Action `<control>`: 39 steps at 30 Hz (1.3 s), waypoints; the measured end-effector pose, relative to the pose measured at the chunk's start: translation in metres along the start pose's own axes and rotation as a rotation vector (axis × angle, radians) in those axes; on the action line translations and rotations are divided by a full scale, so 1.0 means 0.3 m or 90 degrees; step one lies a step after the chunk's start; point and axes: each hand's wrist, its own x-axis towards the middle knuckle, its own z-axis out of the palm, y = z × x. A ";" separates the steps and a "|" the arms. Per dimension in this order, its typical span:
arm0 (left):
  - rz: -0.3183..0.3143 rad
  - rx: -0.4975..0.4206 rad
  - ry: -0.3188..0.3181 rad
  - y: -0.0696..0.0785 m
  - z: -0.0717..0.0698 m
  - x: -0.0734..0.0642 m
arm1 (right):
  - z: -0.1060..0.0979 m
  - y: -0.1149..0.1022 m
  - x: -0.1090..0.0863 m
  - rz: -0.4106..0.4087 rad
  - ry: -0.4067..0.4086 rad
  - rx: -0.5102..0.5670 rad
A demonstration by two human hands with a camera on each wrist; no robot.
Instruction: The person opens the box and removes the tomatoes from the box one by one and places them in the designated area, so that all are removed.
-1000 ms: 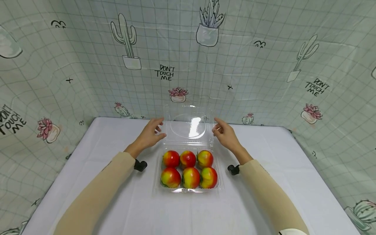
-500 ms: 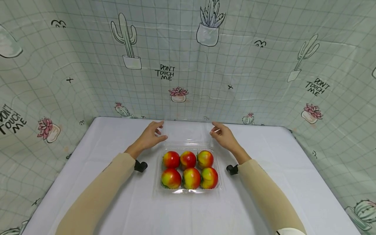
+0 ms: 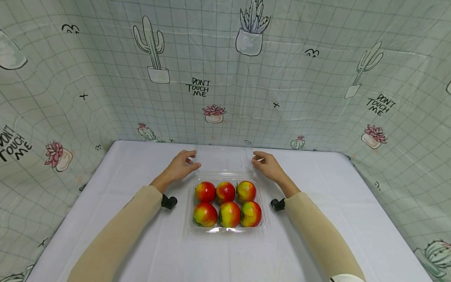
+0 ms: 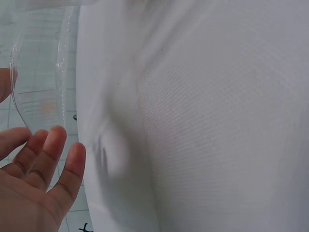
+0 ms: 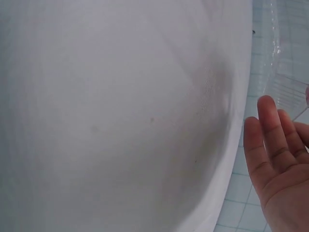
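A clear plastic fruit box [image 3: 225,230] stands mid-table with several round red-and-yellow fruits [image 3: 230,214] in two rows. Behind it extends the box's hinged, see-through lid [image 3: 225,158], its outline faint in the head view. At the lid's left edge, my left hand [image 3: 180,165] grips the rim between thumb and index finger. On the opposite edge my right hand [image 3: 268,166] does likewise, its thumb mostly out of the right wrist view. The left wrist view shows the lid's rim [image 4: 61,63] by the thumb, with the other fingers [image 4: 72,169] loosely spread.
A white cloth [image 3: 141,235] covers the table, whose back edge runs just behind the hands. A patterned curtain [image 3: 225,78] rises at the back and both sides. Each wrist carries a small black camera [image 3: 169,201].
The lid's far edge has come down in the head view, and its bright glare is gone. Both hands have sunk slightly with it. The fruits and box base stay put.
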 end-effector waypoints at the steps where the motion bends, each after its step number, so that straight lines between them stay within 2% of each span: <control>1: 0.000 0.000 -0.002 -0.001 0.001 -0.002 | 0.001 0.001 0.000 0.002 -0.001 0.002; 8: -0.018 -0.009 -0.015 -0.001 0.003 -0.005 | 0.006 0.002 -0.001 0.014 -0.010 0.013; 22: -0.052 0.002 -0.021 -0.006 0.016 -0.015 | 0.003 0.035 -0.025 0.030 -0.034 0.084; 39: -0.040 -0.005 -0.018 0.004 0.014 -0.065 | -0.010 0.023 -0.087 0.040 -0.048 0.102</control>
